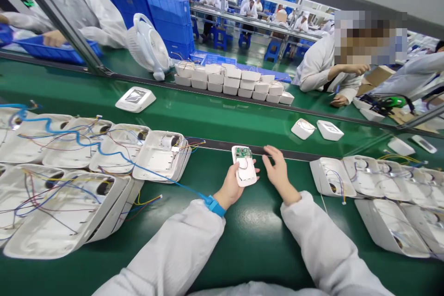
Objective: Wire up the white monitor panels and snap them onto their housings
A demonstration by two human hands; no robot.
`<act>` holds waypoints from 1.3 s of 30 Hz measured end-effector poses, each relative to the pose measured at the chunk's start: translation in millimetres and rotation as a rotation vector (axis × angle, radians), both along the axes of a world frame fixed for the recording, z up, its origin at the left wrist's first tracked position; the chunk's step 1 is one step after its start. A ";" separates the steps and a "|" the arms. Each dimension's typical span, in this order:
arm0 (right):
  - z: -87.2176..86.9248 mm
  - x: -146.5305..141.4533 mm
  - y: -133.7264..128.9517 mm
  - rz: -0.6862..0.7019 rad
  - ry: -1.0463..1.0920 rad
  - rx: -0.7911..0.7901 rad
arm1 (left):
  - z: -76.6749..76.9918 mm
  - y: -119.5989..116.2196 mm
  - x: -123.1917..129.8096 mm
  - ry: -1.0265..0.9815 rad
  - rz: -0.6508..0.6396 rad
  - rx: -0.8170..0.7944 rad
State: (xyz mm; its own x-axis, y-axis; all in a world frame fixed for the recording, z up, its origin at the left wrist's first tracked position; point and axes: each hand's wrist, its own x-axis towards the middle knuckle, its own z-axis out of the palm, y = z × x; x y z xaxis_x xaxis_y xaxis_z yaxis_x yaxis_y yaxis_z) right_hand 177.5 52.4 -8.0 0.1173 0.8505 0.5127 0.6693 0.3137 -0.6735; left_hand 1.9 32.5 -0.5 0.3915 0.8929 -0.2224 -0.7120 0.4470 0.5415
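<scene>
A small white device panel (247, 175) with a green circuit board (243, 152) at its top end lies in my left hand (231, 185). My left fingers wrap round its underside and edges, with the thumb at its left side. A blue strap (215, 205) circles my left wrist, and a blue coiled cord runs from it to the left. Just right of the panel, my right hand (277, 171) hovers over the green bench (256, 236) with its fingers apart and nothing in them.
Open white housings (157, 159) with loose wires stand in rows at the left, more housings (333, 173) at the right. Beyond are a conveyor with white units (136, 100), stacked white casings (215, 88), a fan (147, 46), blue crates (169, 18) and co-workers in white.
</scene>
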 end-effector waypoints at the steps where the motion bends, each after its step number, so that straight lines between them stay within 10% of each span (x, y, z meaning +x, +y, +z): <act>1: 0.3 12.5 14.6 -0.080 0.043 -0.011 | 0.6 -0.9 -0.6 0.029 -0.016 0.011; 8: 3.2 103.2 102.6 -0.531 0.217 -0.214 | -0.7 -1.0 -1.4 0.170 -0.001 0.092; 14: -3.9 123.5 113.6 -0.628 0.192 -0.240 | -5.4 -0.6 1.5 0.220 -0.041 0.117; 20: 0.4 91.8 70.8 -0.536 0.170 -0.018 | -9.3 7.2 0.0 0.179 0.093 0.113; 27: -6.4 47.5 -45.2 -0.225 0.156 0.047 | -8.6 17.5 -26.0 0.246 0.493 0.333; 32: -4.3 46.0 -102.3 0.070 0.077 -0.012 | -5.7 -11.2 -26.9 0.258 0.230 0.440; 39: 20.7 44.4 -95.6 0.065 0.076 -0.203 | -12.5 -56.8 -7.3 0.219 -0.104 0.466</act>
State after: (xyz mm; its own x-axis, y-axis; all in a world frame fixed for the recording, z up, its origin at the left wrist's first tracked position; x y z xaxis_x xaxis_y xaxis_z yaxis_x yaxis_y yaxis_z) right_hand 221.8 -43.2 12.7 0.0900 0.9425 0.3218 0.5972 0.2075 -0.7748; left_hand -5.4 -24.3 -13.0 0.4719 0.8756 0.1027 -0.5244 0.1851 0.8311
